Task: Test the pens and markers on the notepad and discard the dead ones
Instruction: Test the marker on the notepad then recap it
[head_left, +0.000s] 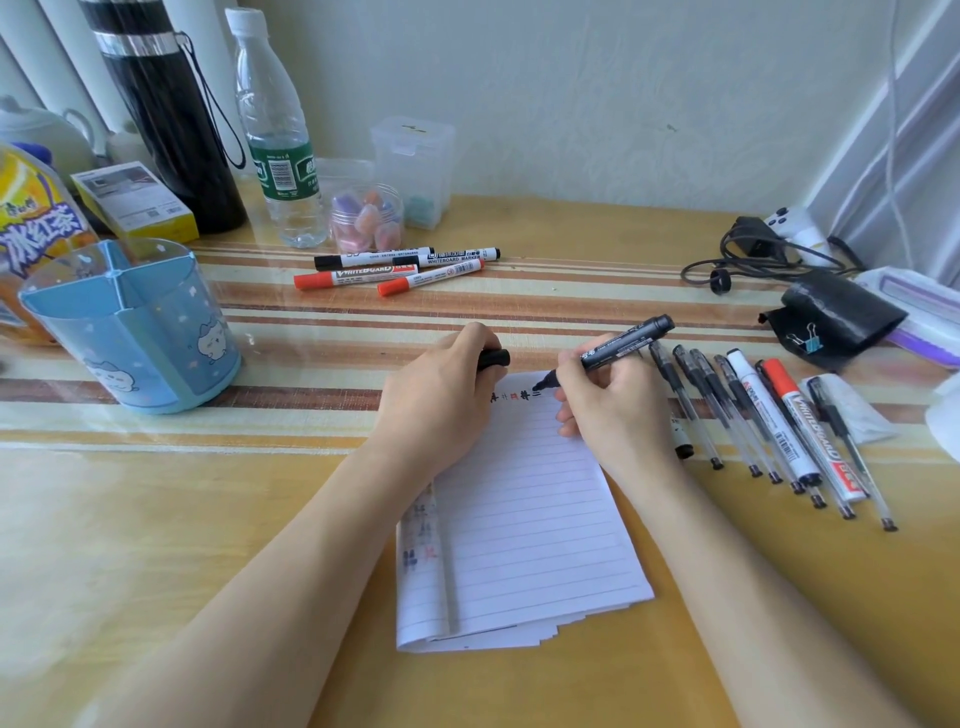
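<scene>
Your right hand reaches in from the lower right, its forearm cut off by the bottom edge. The heel of the hand rests at the right edge of the notepad. Its fingers are curled round the uncapped black marker, which slants up to the right, and the tip touches the pad's top line beside a few small black and red test marks.

Your left hand lies on the pad's top left corner with its fingers wrapped round the black cap. Only the end of the cap sticks out.

The notepad sits in the middle of the surface, between your forearms. The left hand hides the start of the row of marks, so you cannot count them. Scribbles on the folded page at the pad's left edge are too blurred to read.

A row of pens and markers lies just right of your writing hand. That hand covers most of a marker beside the pad, of which only a black end shows. Four whiteboard markers lie farther back.
</scene>
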